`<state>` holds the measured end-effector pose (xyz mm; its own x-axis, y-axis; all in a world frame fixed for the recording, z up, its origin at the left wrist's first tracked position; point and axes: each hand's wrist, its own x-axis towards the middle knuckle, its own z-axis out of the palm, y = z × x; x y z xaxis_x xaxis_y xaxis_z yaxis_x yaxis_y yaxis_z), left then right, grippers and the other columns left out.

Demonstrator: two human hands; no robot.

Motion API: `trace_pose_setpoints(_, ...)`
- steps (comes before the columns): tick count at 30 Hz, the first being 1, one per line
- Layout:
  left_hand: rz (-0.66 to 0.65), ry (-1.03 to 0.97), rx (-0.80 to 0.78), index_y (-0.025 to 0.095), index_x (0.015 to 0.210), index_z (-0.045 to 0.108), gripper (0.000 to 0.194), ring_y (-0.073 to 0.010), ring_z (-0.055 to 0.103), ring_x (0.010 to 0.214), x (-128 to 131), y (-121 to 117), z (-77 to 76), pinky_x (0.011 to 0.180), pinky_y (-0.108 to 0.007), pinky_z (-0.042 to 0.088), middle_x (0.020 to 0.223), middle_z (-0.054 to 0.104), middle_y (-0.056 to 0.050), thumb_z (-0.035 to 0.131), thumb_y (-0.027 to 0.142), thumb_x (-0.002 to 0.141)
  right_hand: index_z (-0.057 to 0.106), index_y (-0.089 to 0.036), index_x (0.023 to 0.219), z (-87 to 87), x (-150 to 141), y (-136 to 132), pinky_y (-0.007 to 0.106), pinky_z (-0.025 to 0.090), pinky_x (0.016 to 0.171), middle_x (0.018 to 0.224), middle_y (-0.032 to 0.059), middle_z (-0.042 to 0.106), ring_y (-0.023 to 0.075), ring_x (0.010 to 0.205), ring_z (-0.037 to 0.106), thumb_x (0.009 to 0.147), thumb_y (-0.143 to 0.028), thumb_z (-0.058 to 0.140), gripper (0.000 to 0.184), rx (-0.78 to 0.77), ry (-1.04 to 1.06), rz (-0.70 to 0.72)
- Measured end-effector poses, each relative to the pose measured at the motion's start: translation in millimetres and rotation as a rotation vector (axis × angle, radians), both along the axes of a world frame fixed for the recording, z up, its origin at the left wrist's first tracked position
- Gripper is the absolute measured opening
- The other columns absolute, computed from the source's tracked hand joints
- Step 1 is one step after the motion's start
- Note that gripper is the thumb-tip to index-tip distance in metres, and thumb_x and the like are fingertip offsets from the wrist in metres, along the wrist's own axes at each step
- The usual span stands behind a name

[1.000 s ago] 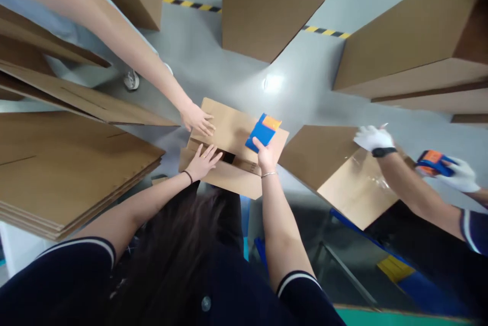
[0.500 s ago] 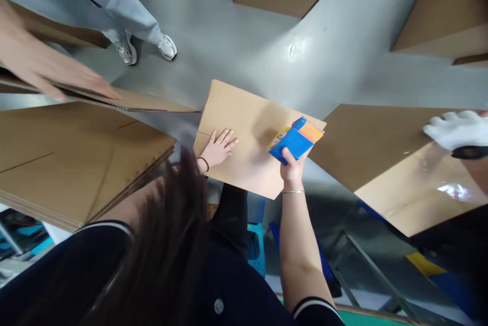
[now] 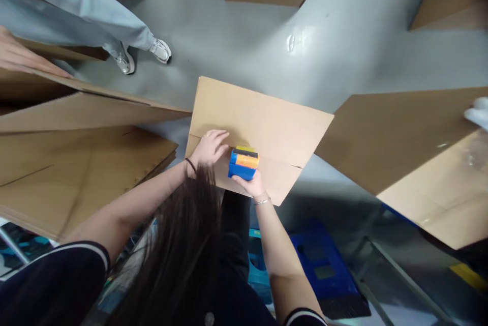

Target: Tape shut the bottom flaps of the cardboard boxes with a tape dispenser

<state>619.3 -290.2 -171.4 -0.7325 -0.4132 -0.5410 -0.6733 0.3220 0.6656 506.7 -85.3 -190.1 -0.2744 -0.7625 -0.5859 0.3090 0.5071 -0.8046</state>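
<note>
My right hand [image 3: 249, 183] grips the tape dispenser [image 3: 243, 162] at the carton's [image 3: 274, 122] near seam, just right of my flat-spread left hand [image 3: 209, 147].

sleeves – navy, white-striped cuffs | left wrist – black band | right wrist – silver bracelet

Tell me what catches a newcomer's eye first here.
The bright blue and orange tape dispenser stands out at centre, gripped by the right hand against the closed cardboard box. The left hand lies flat on the box beside it. At left sits a stack of flattened cartons.
</note>
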Motion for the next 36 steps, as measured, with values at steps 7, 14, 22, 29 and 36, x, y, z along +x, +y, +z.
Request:
trace_pose_setpoints(7, 0.044, -0.222, 0.737, 0.014, 0.093, 0.071, 0.039, -0.0198, 0.064, 0.092, -85, -39, 43.6, 0.086, -0.033, 0.048, 0.1, 0.072, -0.009, 0.066, 0.05, 0.08, 0.072, -0.019, 0.094, -1.0, 3, -3, 0.043, 0.055, 0.092, 0.104, 0.0108, 0.071, 0.028, 0.1, 0.067, 0.07, -0.052, 0.079, 0.042, -0.066, 0.049, -0.015)
trace_pose_setpoints(14, -0.054, -0.215, 0.439, 0.014, 0.07, 0.067, 0.006, -0.0097, 0.057, 0.063, -114, -34, 47.6, 0.064, -0.022, 0.044, 0.07, 0.067, -0.001, 0.066, 0.016, 0.076, 0.07, -0.018, 0.092, 4.1, 9, -8, 0.04, 0.057, 0.085, 0.095, 0.0084, 0.071, 0.0261, 0.094, 0.066, 0.068, -0.056, 0.079, 0.046, -0.042, 0.007, -0.094)
trace_pose_setpoints(22, -0.08, -0.178, 0.287, 0.013, 0.068, 0.065, 0.007, -0.0104, 0.056, 0.058, -140, -52, 66.9, 0.057, -0.023, 0.042, 0.062, 0.064, 0.0, 0.064, 0.01, 0.074, 0.071, -0.016, 0.085, 31.3, 15, -16, 0.034, 0.056, 0.075, 0.082, 0.0043, 0.071, 0.0186, 0.071, 0.063, 0.068, -0.055, 0.079, 0.043, 0.075, -0.18, -0.213)
trace_pose_setpoints(29, 0.049, 0.071, 0.01, 0.012, 0.076, 0.066, 0.006, -0.0077, 0.048, 0.056, -221, -134, 48.3, 0.069, -0.03, 0.047, 0.063, 0.06, 0.0, 0.067, 0.016, 0.08, 0.067, -0.015, 0.073, 32.6, 27, -13, 0.028, 0.053, 0.065, 0.071, 0.0024, 0.067, 0.0144, 0.062, 0.058, 0.065, -0.053, 0.08, 0.041, 0.151, -0.248, -0.271)
trace_pose_setpoints(36, -0.111, -0.03, -0.043, 0.014, 0.067, 0.07, 0.006, -0.014, 0.058, 0.064, -240, -144, 0.7, 0.075, -0.032, 0.049, 0.066, 0.063, -0.002, 0.068, 0.012, 0.073, 0.065, -0.015, 0.072, 39.0, 37, -22, 0.026, 0.049, 0.06, 0.068, 0.0019, 0.064, 0.0131, 0.059, 0.054, 0.062, -0.052, 0.082, 0.042, 0.164, -0.265, -0.357)
